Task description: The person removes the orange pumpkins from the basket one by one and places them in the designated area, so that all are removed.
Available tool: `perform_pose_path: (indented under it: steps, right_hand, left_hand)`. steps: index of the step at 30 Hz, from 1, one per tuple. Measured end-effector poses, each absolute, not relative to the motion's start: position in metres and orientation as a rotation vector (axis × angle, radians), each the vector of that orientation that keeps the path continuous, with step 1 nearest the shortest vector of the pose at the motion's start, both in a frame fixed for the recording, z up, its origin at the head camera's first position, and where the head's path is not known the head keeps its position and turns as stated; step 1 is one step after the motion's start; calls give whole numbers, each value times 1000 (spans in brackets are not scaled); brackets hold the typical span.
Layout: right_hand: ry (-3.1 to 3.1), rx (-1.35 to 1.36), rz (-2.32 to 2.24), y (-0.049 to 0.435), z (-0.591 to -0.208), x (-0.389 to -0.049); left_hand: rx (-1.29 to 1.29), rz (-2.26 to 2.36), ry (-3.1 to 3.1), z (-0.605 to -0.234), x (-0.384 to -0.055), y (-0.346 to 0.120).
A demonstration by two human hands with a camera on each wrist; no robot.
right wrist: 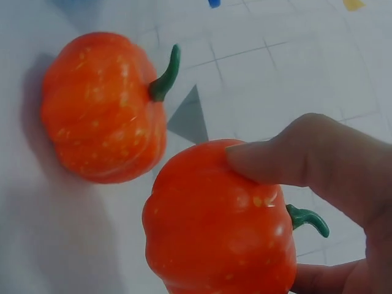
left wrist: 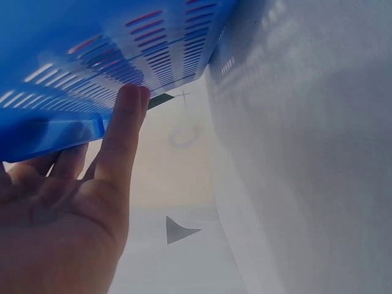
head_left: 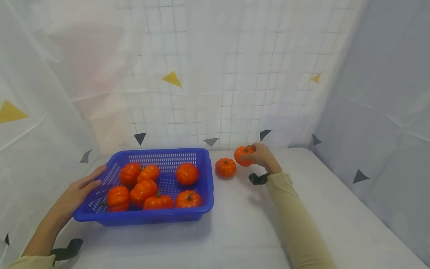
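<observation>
My right hand [head_left: 263, 157] pinches a small orange pumpkin [right wrist: 220, 220] with a curved green stem, its thumb lying on the ribbed side in the right wrist view. Close to its left, another small pumpkin [head_left: 226, 167] sits on the white table. At the left, my left hand [head_left: 75, 194] holds the side of a blue slotted plastic basket [head_left: 144, 213]. In the left wrist view, fingers [left wrist: 119, 141] of that hand reach along the slotted outer wall, while other digits pass behind the rim. Several orange pumpkins [head_left: 143, 192] lie inside the basket, mostly toward its left and front.
The white table [head_left: 242, 231] extends in front of the basket and to the right. A white sheet wall [head_left: 205, 119] with faint grid lines stands behind, bearing yellow, grey and black triangles. A grey side wall [head_left: 376, 123] borders the table's right edge.
</observation>
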State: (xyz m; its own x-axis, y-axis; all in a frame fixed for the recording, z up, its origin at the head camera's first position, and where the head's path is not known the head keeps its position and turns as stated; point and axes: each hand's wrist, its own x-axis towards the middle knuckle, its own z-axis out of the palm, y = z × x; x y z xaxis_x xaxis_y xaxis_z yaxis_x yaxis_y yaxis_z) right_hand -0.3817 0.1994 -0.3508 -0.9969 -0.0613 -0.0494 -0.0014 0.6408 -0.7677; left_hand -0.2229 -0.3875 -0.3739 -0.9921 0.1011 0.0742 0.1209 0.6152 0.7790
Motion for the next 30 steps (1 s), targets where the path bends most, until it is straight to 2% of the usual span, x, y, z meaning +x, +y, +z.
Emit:
perform_pose_path:
  steps: [14, 30]
  right_hand:
    - [2764, 17, -1193, 205, -367, -386]
    - [2772, -35, -1138, 207, -378, -391]
  left_hand:
    - [-174, -1367, -2810, -375, -221, -388]
    - [-186, -1390, -2794, -376, -222, -390]
